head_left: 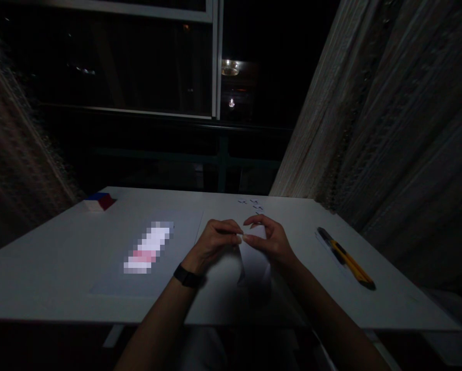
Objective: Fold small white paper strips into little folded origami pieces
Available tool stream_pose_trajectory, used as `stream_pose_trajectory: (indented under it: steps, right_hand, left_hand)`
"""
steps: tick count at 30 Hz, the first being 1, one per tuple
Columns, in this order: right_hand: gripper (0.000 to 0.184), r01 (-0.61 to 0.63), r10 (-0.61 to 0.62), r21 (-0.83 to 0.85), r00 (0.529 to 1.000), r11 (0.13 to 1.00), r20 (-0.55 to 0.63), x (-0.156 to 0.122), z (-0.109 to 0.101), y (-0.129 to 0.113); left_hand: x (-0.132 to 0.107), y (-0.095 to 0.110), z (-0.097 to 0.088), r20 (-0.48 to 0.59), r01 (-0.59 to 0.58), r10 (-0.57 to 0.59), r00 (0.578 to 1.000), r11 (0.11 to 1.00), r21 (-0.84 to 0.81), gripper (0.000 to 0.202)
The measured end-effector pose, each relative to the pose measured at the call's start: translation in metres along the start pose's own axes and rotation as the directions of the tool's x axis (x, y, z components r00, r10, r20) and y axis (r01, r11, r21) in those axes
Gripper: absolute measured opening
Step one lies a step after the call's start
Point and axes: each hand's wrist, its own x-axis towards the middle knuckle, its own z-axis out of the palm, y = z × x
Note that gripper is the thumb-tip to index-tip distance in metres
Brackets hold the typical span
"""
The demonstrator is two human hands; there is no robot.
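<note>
setup: dim light, one white rectangular tabletop (56, 281) before you. the bent white sheet of paper (255, 260) stands tilted near the table's front middle, between your hands. your left hand (217, 239) pinches its upper left corner, thumb against fingertips; your right hand (273, 240) grasps the upper part, thumb on the near face, index finger curved above, its other fingers mostly hidden. whether the lower edge touches the table, you cannot tell in this shadow. technique: line up the edges before pressing, let the left pinch anchor the corner, and run the right thumb along the paper lightly, since a hard squeeze would likely crumple it. resting the lower edge on the tabletop should steady it; more light would help. nearby: small dark marks or scraps (255, 202) lie just beyond your fingers, too small to identify; the long yellow-and-black plastic-handled cutter (346, 258) lies to the right, well apart from both hands.
</note>
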Motion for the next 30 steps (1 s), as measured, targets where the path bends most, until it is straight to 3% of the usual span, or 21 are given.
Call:
stream_pose_trajectory:
  steps: [7,18,24,26,30]
  right_hand:
    - [0.031,-0.047,0.046,0.048,0.999,0.998,0.025,-0.0012,0.0007,-0.0001]
    - [0.033,-0.085,0.085,0.058,0.996,0.995,0.005,-0.0035,0.0023,-0.0037]
    - [0.034,-0.075,0.076,0.038,0.996,0.997,-0.041,-0.0029,0.0008,-0.0009]
    - [0.033,-0.054,0.054,0.004,0.995,0.999,-0.082,-0.0008,-0.0007,0.001]
    - [0.031,0.006,-0.02,-0.104,0.991,0.995,-0.134,0.0044,-0.0037,0.0029]
  left_hand:
    - [-0.0006,0.0015,0.0011,0.017,0.001,0.0,1.0,1.0,-0.026,0.013]
    - [-0.0015,0.0022,0.0037,-0.051,0.012,-0.015,0.999,0.999,-0.046,0.007]
    - [0.0003,0.0051,0.0007,-0.191,-0.022,0.016,0.981,0.999,-0.032,0.017]
    - [0.0008,0.005,-0.0011,-0.204,-0.005,0.018,0.979,0.998,0.063,0.027]
    - [0.0008,0.0049,0.001,-0.064,-0.037,0.069,0.996,0.912,0.409,0.033]
